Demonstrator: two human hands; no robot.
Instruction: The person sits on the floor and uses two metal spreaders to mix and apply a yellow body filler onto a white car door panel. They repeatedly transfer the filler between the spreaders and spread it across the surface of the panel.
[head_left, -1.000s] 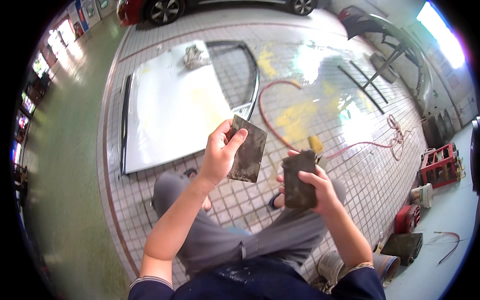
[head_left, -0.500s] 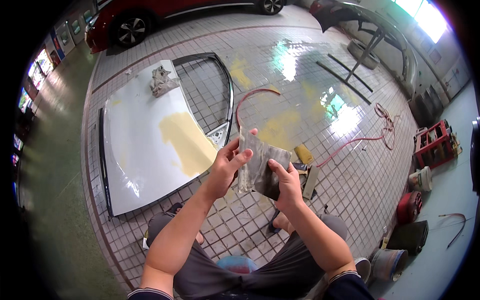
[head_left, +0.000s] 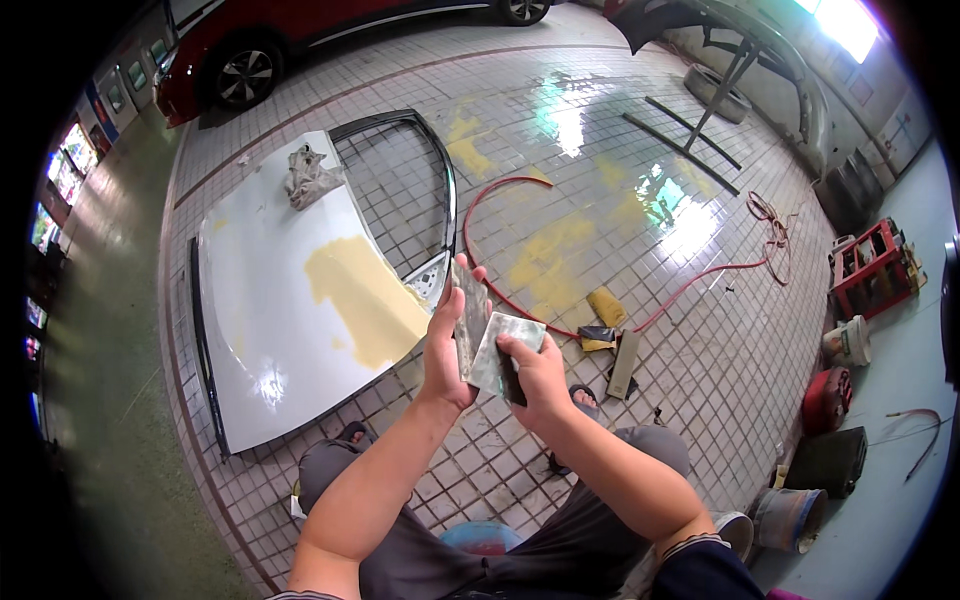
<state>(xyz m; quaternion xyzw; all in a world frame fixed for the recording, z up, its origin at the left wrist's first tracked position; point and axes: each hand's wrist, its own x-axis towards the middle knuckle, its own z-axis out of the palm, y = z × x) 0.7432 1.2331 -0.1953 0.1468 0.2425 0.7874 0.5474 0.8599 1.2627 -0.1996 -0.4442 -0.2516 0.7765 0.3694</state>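
Note:
My left hand (head_left: 446, 350) is closed round a narrow-looking grey plate (head_left: 468, 335) with pale smears, turned nearly edge-on. A squarish, flat grey plate (head_left: 491, 362), mottled with whitish residue, is pinched in my right hand (head_left: 541, 384), its thumb on the upper face. The two plates meet or overlap in front of me; whether they touch I cannot tell. Just beyond my left hand lies a white car door (head_left: 255, 310) with a pale yellow filler patch (head_left: 368, 312). A crumpled grey cloth (head_left: 311, 178) rests on its far part.
Right of my hands, a yellow pad (head_left: 606, 306) and a long block (head_left: 623, 362) lie on the tiles. A red hose (head_left: 700, 274) winds across the floor. A red crate (head_left: 877, 268) and buckets (head_left: 790, 518) line the right wall. A red car (head_left: 330, 22) stands behind.
Both hands have come lower and left, nearer to me. The left plate has turned from face-on to nearly edge-on, and the right plate has tilted. The view has shifted slightly.

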